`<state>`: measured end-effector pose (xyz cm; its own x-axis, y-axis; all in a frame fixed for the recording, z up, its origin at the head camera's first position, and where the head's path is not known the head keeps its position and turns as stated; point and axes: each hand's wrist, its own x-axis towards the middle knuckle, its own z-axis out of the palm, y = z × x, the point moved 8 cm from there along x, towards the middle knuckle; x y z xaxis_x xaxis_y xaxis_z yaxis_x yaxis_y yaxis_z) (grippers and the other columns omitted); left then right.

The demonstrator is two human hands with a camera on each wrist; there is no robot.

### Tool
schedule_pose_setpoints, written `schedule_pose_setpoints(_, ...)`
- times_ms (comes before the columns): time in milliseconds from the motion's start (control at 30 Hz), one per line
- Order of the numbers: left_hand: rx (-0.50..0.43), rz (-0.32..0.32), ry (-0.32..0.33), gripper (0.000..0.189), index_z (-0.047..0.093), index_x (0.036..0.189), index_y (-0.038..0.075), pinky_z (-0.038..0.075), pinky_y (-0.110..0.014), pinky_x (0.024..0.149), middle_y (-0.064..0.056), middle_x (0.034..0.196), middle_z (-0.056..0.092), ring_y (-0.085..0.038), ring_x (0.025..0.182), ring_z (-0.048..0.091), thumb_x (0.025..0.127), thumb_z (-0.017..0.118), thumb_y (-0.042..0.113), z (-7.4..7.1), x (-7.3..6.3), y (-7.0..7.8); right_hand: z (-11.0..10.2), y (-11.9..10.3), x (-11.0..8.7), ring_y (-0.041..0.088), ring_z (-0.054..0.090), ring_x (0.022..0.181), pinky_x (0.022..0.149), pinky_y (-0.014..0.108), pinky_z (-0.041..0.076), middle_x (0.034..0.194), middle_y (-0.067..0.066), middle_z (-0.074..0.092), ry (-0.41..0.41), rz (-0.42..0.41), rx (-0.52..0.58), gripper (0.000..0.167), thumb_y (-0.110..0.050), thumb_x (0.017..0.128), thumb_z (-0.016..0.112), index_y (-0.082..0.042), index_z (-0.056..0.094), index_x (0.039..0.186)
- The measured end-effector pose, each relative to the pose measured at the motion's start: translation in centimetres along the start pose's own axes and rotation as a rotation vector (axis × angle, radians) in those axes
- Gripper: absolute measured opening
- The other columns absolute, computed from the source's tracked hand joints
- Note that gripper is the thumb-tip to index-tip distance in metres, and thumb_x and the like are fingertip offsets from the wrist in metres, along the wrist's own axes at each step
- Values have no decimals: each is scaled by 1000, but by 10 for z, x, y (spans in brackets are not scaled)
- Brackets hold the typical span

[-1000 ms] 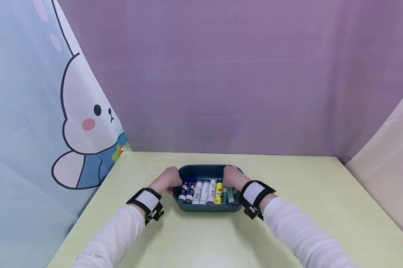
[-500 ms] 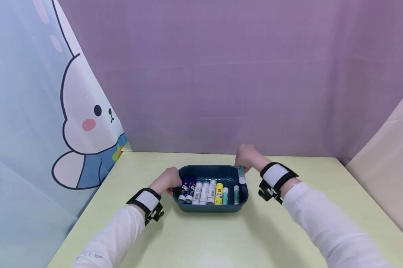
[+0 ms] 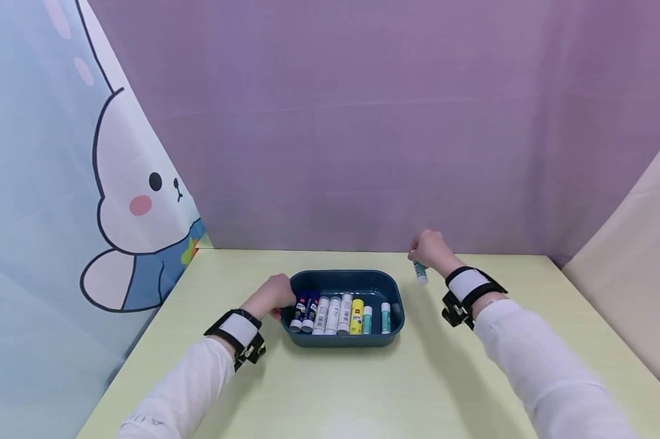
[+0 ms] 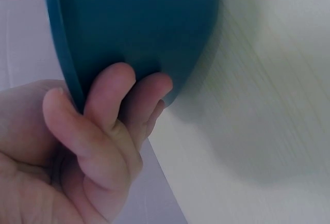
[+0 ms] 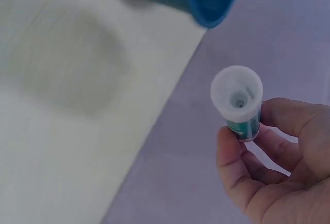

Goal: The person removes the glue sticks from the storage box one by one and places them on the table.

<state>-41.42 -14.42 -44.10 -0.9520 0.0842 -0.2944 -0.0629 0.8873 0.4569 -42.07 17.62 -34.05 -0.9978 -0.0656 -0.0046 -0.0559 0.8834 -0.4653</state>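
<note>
A dark teal plastic bin (image 3: 343, 341) stands on the table with glue sticks lying side by side in it. My left hand (image 3: 276, 292) grips its left rim; in the left wrist view, curled fingers (image 4: 111, 92) press on the bin's outer wall. Clear of the bin's right side and above the table, my right hand (image 3: 432, 250) pinches a green-and-white glue stick (image 5: 238, 97) between thumb and fingers. In the bin lie two dark blue glue sticks (image 3: 310, 314), three white ones (image 3: 332, 316), a yellow one (image 3: 357, 317) and two small green ones (image 3: 386, 318), these last with a gap between them.
The pale yellow-green table (image 3: 340, 396) extends around the bin on every side. A purple cloth (image 3: 362, 122) hangs behind it, with a rabbit-print cloth (image 3: 138, 183) at the left and a light cloth (image 3: 637, 274) at the right.
My right hand has lifted a green glue stick out of the bin and carried it to the right, past the rim. The left hand keeps its grip on the bin.
</note>
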Motion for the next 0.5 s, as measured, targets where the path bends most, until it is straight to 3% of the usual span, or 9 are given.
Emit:
schedule_pose_setpoints(133, -5, -7, 7, 23, 54, 102, -9, 54, -28, 40, -16, 75, 59, -21, 41, 59, 82, 59, 2, -2, -3, -1, 10, 19, 7, 25, 60, 72, 55, 27, 55, 85, 17, 64, 27, 20, -29, 11, -4, 83, 64, 5, 67, 86)
schedule_pose_setpoints(333, 4, -17, 3, 23, 54, 102, -9, 53, -27, 39, -16, 76, 59, -20, 41, 59, 83, 59, 2, 0, -7, 0, 27, 41, 12, 43, 55, 97, 82, 46, 52, 93, 23, 67, 70, 25, -89, 18, -7, 81, 67, 9, 68, 90)
schedule_pose_setpoints(500, 10, -5, 0, 23, 53, 103, -8, 53, -26, 39, -16, 78, 59, -19, 41, 58, 83, 58, 2, 0, -10, 6, 36, 59, 12, 41, 61, 90, 76, 45, 55, 95, 26, 66, 100, 89, -86, 23, -8, 80, 68, 11, 67, 92)
